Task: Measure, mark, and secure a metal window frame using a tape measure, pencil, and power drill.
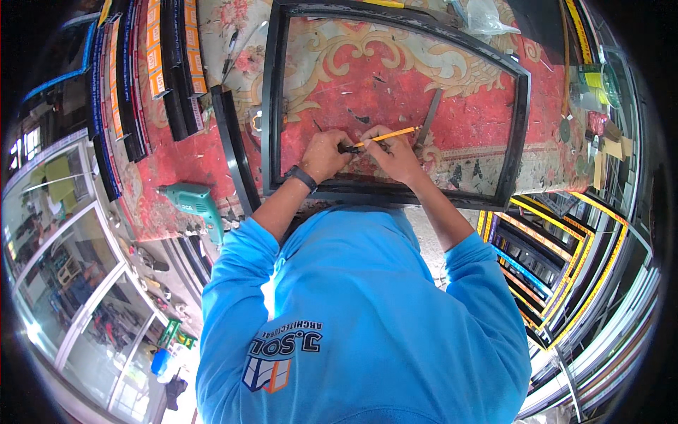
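My left hand [326, 157], with a dark band at the wrist, is closed with fingers pinched on a small dark piece [347, 149]. Its exact kind is too small to make out. A yellow pencil [390, 136] is gripped in my right hand [397, 159], its left end close against the dark piece. Both hands are inside the near part of a black window frame [395, 192] that lies flat on a worn red patterned cloth [339, 92]. A thin dark strip [429, 119] lies within the frame, just beyond my right hand.
A green power drill [196, 203] lies at the table's near left edge. Beside the frame is a black profile bar [236, 152]; more long profiles [157, 53] lie further left. Stacked coloured profiles [544, 261] fill a rack at right. Clear plastic [487, 18] sits at the back.
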### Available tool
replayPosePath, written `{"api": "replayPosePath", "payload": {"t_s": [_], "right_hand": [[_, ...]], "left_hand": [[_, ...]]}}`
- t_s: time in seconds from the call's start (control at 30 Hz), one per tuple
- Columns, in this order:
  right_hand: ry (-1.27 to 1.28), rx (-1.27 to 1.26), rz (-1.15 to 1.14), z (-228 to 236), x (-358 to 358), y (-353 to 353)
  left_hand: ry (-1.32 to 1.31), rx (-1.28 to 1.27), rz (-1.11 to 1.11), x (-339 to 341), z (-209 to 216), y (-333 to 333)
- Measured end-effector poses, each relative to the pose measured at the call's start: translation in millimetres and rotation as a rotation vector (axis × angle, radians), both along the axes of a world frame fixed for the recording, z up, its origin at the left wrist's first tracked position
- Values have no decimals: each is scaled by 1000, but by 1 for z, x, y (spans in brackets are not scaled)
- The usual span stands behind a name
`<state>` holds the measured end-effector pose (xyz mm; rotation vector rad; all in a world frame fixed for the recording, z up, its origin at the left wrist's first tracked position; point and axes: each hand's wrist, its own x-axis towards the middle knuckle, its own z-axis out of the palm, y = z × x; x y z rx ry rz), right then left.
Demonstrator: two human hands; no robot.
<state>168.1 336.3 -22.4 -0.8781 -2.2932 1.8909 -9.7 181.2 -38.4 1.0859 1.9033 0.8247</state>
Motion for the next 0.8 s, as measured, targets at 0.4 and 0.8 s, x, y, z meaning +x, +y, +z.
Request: {"api": "replayPosePath", "payload": {"t_s": [0.4, 0.8], "right_hand": [[-4, 47, 10, 4, -1, 0], [-42, -29, -36, -1, -3, -1]], "left_hand": [[4, -9, 9, 1, -1, 0], [6, -20, 13, 0, 1, 0]]}}
